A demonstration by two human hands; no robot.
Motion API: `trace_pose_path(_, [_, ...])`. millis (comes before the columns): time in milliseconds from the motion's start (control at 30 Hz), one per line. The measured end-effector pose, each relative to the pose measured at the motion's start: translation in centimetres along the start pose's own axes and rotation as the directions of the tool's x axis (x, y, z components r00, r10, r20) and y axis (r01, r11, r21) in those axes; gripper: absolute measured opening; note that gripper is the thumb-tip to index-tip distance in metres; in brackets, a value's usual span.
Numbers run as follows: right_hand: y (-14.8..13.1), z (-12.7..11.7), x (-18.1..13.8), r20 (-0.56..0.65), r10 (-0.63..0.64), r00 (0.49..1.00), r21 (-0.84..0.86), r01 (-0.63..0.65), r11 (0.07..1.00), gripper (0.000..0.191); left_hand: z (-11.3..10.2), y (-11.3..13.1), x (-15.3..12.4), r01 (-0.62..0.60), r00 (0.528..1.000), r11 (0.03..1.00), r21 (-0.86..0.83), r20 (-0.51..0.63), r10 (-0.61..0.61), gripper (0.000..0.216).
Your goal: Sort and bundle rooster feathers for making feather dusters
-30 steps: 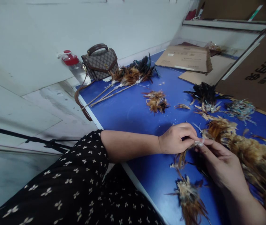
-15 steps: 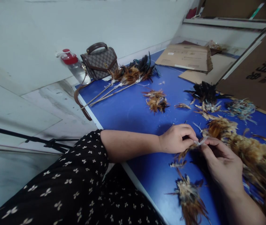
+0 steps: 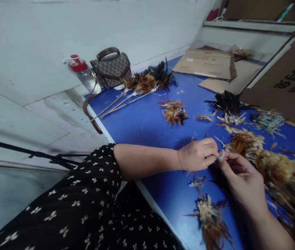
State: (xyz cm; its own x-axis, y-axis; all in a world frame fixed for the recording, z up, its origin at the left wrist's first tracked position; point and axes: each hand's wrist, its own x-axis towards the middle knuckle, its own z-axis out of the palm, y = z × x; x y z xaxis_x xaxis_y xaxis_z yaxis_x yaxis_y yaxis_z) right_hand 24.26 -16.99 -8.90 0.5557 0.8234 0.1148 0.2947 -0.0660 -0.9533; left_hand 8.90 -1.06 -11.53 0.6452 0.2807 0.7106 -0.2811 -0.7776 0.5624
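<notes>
My left hand (image 3: 196,153) reaches across the blue table, fingers closed in a pinch on one part of a whitish, string-like strip (image 3: 221,156). Close beside it, my right hand (image 3: 246,178) pinches the same strip between thumb and forefinger. The fingertips nearly meet, and what else they may hold is hidden. To the right of my right hand lies a large heap of tan and brown feathers (image 3: 279,168). A small feather tuft (image 3: 197,180) lies below my left hand, and nearer to me is a bigger feather bunch (image 3: 211,218).
Feathered sticks (image 3: 147,83) lie by a handbag (image 3: 112,69) and a red-capped bottle (image 3: 85,74). Brown feather bunches (image 3: 174,113), black feathers (image 3: 227,103) and tangled strips (image 3: 268,121) sit beyond my hands. Cardboard (image 3: 204,64) lies at the back; a carton (image 3: 287,80) stands right.
My right hand has shifted slightly left, closer to my left hand. The white strip between them now looks bunched into a small loop rather than stretched.
</notes>
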Motion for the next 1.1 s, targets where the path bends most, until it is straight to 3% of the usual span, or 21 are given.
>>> trace_pose_path(167, [0.6,-0.3,0.0,-0.013,0.023,1.000,0.040,-0.022,0.999,0.060,0.4,-0.4,-0.1,-0.078,0.993,0.990,-0.119,-0.095,0.067,0.017])
trace_pose_path(433, [0.8,-0.5,0.0,-0.061,-0.062,0.996,-0.023,0.061,0.998,0.043,0.3,0.0,0.0,0.054,0.997,0.980,-0.193,-0.046,-0.064,0.016])
trace_pose_path(667, [-0.2,0.6,-0.4,-0.091,-0.239,0.967,-0.179,0.220,0.959,0.026,0.5,1.7,-0.1,0.209,0.971,0.935,-0.286,-0.051,-0.233,0.019])
trace_pose_path(800, [-0.2,0.6,-0.2,-0.048,-0.502,0.864,-0.369,0.451,0.812,0.016,1.2,1.7,-0.3,0.321,0.928,0.869,-0.375,-0.059,-0.369,0.027])
trace_pose_path(867, [0.1,0.2,0.1,-0.054,-0.569,0.821,-0.461,0.485,0.743,0.015,1.3,1.5,-0.3,0.357,0.902,0.827,-0.434,-0.068,-0.426,0.031])
trace_pose_path(967, [0.9,-0.6,0.4,-0.065,-0.591,0.804,-0.572,0.455,0.682,0.018,1.1,1.4,-0.2,0.441,0.839,0.739,-0.509,-0.058,-0.541,0.031])
trace_pose_path(1100, [1.5,-1.1,0.3,-0.050,-0.584,0.810,-0.644,0.421,0.639,0.019,0.7,1.2,0.0,0.587,0.705,0.542,-0.601,0.051,-0.707,0.043])
